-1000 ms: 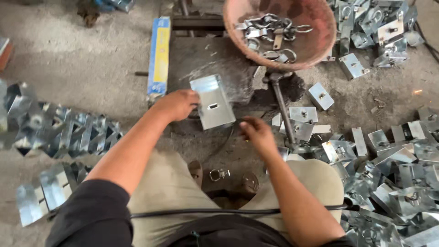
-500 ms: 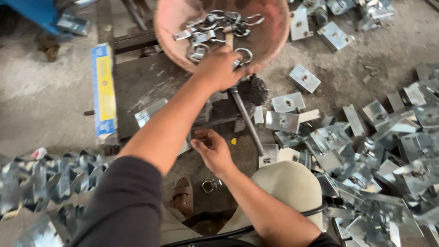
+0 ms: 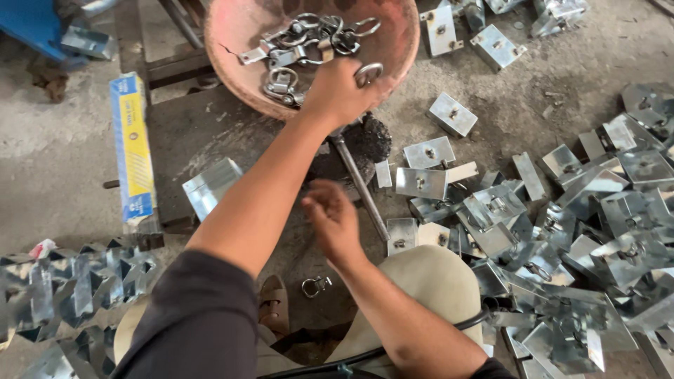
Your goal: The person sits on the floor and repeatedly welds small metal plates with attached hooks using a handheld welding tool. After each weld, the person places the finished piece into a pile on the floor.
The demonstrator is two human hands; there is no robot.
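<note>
My left hand [image 3: 338, 90] reaches forward into a reddish round bowl [image 3: 232, 52] that holds several metal ring fittings [image 3: 309, 38]. Its fingers close around one ring fitting [image 3: 369, 72] at the bowl's near edge. My right hand [image 3: 330, 219] hovers lower, above the dark work slab [image 3: 175, 133], with its fingers loosely curled and nothing visible in them. A folded silver metal bracket [image 3: 212, 187] lies on the slab to the left of my left forearm. A steel rod [image 3: 359, 184] runs from under the bowl toward my knee.
Many silver brackets [image 3: 562, 231] are heaped on the floor to the right, and stacked ones [image 3: 63, 288] sit at the lower left. A blue and yellow narrow box [image 3: 132, 144] lies left of the slab. One loose ring fitting [image 3: 316, 286] rests by my sandal [image 3: 272, 305].
My left hand put the silver bracket down on the slab and reached forward into the bowl. My right hand stayed near the slab. The view shifted toward the bowl.
</note>
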